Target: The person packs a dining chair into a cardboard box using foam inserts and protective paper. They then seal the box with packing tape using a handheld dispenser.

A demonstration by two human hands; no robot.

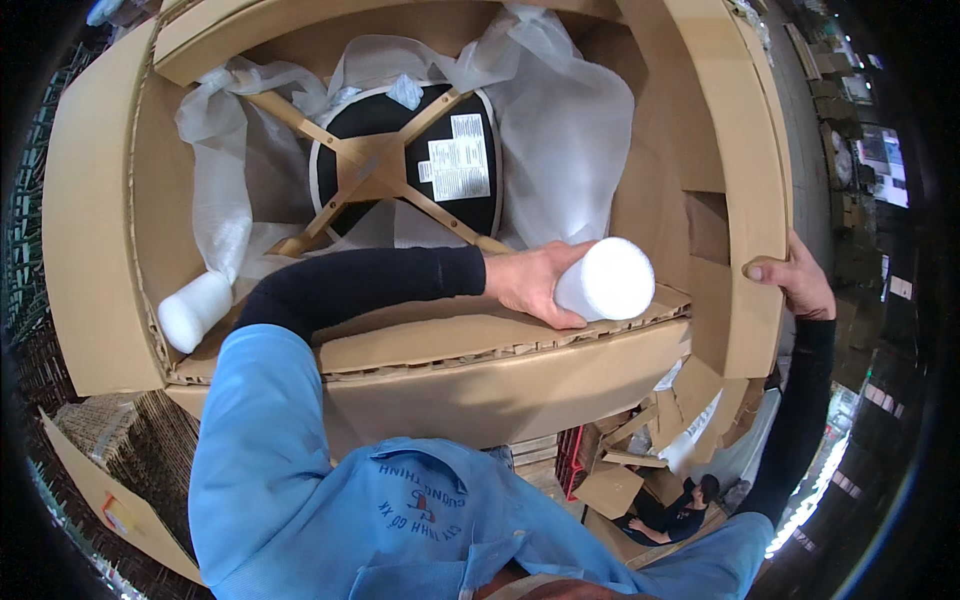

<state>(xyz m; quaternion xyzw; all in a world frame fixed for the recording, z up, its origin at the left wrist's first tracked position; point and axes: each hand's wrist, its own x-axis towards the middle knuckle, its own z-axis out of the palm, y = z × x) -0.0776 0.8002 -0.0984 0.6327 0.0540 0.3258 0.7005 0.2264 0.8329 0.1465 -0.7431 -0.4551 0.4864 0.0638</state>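
An open cardboard box [450, 390] lies before me. Inside, an upturned piece of furniture shows a round black underside [435, 115] with a pale rim, crossed by an X-shaped wooden frame [375, 165]. My left hand [530, 285] reaches across the box and is closed round a white foam-wrapped cylinder [615, 280] by the near right corner. A similar foam-wrapped cylinder [195, 310] is in the near left corner. Translucent foam sheet [565, 140] drapes around the furniture. On the right, my right hand [800, 283] grips the edge of a folded cardboard flap [752, 230], thumb on top.
Stacked flat cardboard [140, 440] stands at the lower left. To the lower right, a person in dark clothes [680, 515] sits among loose cardboard pieces [610, 490]. A long cardboard flap [85, 220] sticks out along the box's left side.
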